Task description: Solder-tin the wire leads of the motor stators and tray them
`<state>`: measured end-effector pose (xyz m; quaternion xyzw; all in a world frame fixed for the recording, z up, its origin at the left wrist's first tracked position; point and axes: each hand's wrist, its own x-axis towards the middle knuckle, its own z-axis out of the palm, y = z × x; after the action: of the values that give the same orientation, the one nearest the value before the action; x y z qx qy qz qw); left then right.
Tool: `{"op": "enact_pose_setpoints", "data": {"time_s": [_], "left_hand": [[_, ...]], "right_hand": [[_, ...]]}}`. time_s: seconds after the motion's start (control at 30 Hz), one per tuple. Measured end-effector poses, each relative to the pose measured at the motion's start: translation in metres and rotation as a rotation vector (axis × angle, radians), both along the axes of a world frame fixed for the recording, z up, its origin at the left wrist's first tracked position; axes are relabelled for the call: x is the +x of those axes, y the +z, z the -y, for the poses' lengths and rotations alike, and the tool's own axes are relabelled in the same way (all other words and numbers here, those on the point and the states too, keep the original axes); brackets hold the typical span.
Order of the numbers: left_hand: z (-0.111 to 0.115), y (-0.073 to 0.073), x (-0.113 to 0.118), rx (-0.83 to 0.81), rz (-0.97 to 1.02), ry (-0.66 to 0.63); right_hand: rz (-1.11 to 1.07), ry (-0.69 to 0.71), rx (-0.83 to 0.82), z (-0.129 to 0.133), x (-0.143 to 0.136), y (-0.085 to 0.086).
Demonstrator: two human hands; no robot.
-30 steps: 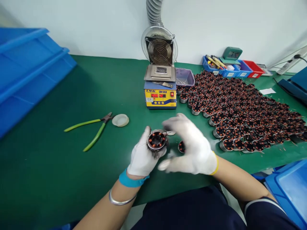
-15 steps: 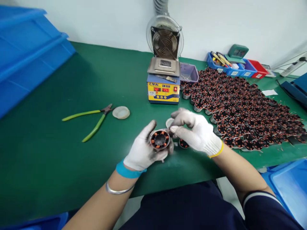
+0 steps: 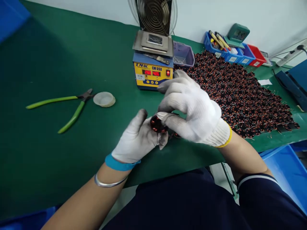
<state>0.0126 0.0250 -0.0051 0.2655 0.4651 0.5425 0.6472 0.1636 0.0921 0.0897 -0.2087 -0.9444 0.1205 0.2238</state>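
1. We see the left grip [image 3: 137, 138], a hand in a white glove, with its fingers clamped on one wound ring [image 3: 155, 124]. This ring is black inside with copper-coloured wire, and it is above the desk [image 3: 79, 163], in front of the body.
2. The right grip [image 3: 192, 107], also in a white glove, comes over the far right edge of this ring. Its thumb and forefinger are near together; we cannot tell if they pinch something there.
3. Under the right grip we notice a dark round part [image 3: 177, 135], mostly hidden.
4. On the left wrist we find a blue band [image 3: 120, 163], and lower on the arm a silver bangle [image 3: 107, 184].
5. To the left lie the pliers [image 3: 72, 122] with green handles spread apart, and just beside their tip is a whitish round dish [image 3: 104, 99].
6. Beyond the hands stands a yellow and blue device [image 3: 152, 76] with red digits, and behind its top we see a fan [image 3: 155, 16].
7. A purple tray [image 3: 184, 47] is beside this device. To the right, many similar rings [image 3: 242, 99] stand in close rows.
8. Farther back we have blue bins [image 3: 231, 58], a red bin [image 3: 256, 53] and a green clock [image 3: 238, 33].
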Motion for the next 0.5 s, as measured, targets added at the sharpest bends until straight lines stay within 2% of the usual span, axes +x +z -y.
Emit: {"op": "enact_pose_setpoints", "data": {"time_s": [0.1,0.17,0.23,0.27,0.33,0.43,0.5], "left_hand": [[0.005,-0.005,0.001,0.087,0.121,-0.025],[0.006,-0.006,0.001,0.119,0.14,0.012],[0.005,-0.003,0.001,0.067,0.164,0.01],[0.004,-0.001,0.001,0.014,0.182,-0.016],[0.003,0.002,0.002,-0.096,0.213,-0.097],[0.002,-0.002,0.004,-0.167,0.224,-0.205],[0.003,-0.009,0.005,-0.159,0.208,-0.186]], "right_hand": [[-0.154,-0.041,-0.142,0.003,0.011,-0.01],[-0.319,-0.171,-0.323,0.006,0.02,-0.018],[-0.489,-0.344,-0.483,0.005,0.03,-0.028],[-0.538,-0.388,-0.542,0.003,0.035,-0.034],[-0.515,-0.315,-0.626,-0.002,0.042,-0.046],[-0.239,-0.028,-0.711,-0.007,0.042,-0.062],[-0.085,0.08,-0.694,-0.006,0.038,-0.068]]}}
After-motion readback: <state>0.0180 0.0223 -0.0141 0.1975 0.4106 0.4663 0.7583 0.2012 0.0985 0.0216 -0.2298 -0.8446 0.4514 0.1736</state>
